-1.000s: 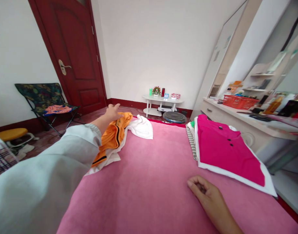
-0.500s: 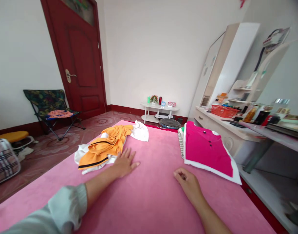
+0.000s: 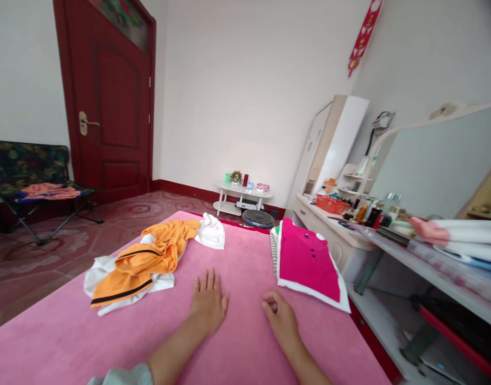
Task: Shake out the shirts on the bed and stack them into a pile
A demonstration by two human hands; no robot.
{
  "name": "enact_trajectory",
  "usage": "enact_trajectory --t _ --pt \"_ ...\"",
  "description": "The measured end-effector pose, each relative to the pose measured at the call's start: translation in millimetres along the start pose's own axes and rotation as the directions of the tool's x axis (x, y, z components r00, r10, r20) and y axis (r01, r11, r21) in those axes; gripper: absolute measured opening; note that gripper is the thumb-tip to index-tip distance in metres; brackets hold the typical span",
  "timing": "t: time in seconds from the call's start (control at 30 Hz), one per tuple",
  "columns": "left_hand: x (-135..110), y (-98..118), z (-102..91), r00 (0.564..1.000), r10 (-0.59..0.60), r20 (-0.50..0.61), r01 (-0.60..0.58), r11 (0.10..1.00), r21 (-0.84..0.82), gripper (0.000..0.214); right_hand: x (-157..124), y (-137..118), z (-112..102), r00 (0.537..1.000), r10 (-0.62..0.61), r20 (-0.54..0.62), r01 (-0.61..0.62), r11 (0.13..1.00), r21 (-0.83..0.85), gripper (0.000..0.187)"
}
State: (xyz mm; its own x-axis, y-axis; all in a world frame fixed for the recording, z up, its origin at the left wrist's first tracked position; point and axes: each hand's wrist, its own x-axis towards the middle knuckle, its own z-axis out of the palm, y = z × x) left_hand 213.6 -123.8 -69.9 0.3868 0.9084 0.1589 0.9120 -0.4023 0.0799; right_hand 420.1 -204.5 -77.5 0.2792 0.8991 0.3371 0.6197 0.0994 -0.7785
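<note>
My left hand [image 3: 207, 303] lies palm down on the pink bed cover [image 3: 245, 342], fingers stretched and holding nothing. To its left is a crumpled orange garment [image 3: 153, 255] with dark stripes, heaped over white clothing [image 3: 211, 232]. My right hand [image 3: 281, 316] rests on the cover with its fingers curled in, and no item shows in it. Just beyond it, on the right, sits a stack of folded clothes, topped by a magenta shirt [image 3: 307, 262] with dark buttons. White and striped fabric shows beneath that shirt.
A dressing table [image 3: 321, 216] with a red basket [image 3: 331, 203], bottles and a mirror [image 3: 438, 166] stands along the right. Ahead is a low white table [image 3: 243, 189] with small items. A folding chair [image 3: 32, 166] and dark red door [image 3: 117, 101] are on the left.
The view has turned right. My left hand has moved away from the orange garment, to the right and closer to me. My right hand stays curled near the folded stack.
</note>
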Motion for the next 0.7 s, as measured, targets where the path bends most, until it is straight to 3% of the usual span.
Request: enact_trajectory --t 0.07,0.13,0.2,0.27,0.37,0.47,0.53,0.63,0.7 --pt "1 1 1.7 1.000 0.024 -0.020 -0.025 0.999 -0.042 0.062 12 -2 -14 0.997 -0.039 0.072 0.044 0.997 -0.067 0.015" --pt "2 -1 2.9 0.999 0.045 -0.029 -0.048 0.995 -0.092 0.061 37 -1 -44 0.995 -0.075 0.073 0.085 0.984 -0.155 0.017" --pt "3 -4 3.8 0.998 0.054 -0.034 -0.058 0.989 -0.133 0.061 71 6 -85 0.989 -0.128 -0.068 0.102 0.949 -0.297 0.022" --pt "5 -6 5.0 0.998 0.054 -0.039 -0.060 0.985 -0.163 0.060 108 19 -125 0.963 -0.139 -0.232 0.025 0.899 -0.437 0.025" --pt "7 -6 7.8 0.998 0.048 -0.048 -0.057 0.979 -0.197 0.058 150 47 -164 0.966 -0.043 -0.256 -0.083 0.883 -0.462 0.045" --pt "8 -6 10.4 0.998 0.041 -0.057 -0.052 0.973 -0.224 0.058 169 69 -176 0.987 0.060 -0.151 -0.118 0.903 -0.413 0.053" --pt "8 -6 11.4 0.997 0.036 -0.062 -0.050 0.970 -0.236 0.058 173 74 -179 0.989 0.121 -0.088 -0.147 0.890 -0.432 0.039" --pt "9 -7 13.6 0.996 0.031 -0.079 -0.050 0.966 -0.252 0.057 174 55 -180 0.982 0.172 -0.076 -0.187 0.840 -0.510 0.014" --pt "10 -8 16.0 0.995 0.034 -0.099 -0.061 0.956 -0.288 0.055 172 23 -174 0.980 0.148 -0.130 -0.196 0.787 -0.584 0.017"
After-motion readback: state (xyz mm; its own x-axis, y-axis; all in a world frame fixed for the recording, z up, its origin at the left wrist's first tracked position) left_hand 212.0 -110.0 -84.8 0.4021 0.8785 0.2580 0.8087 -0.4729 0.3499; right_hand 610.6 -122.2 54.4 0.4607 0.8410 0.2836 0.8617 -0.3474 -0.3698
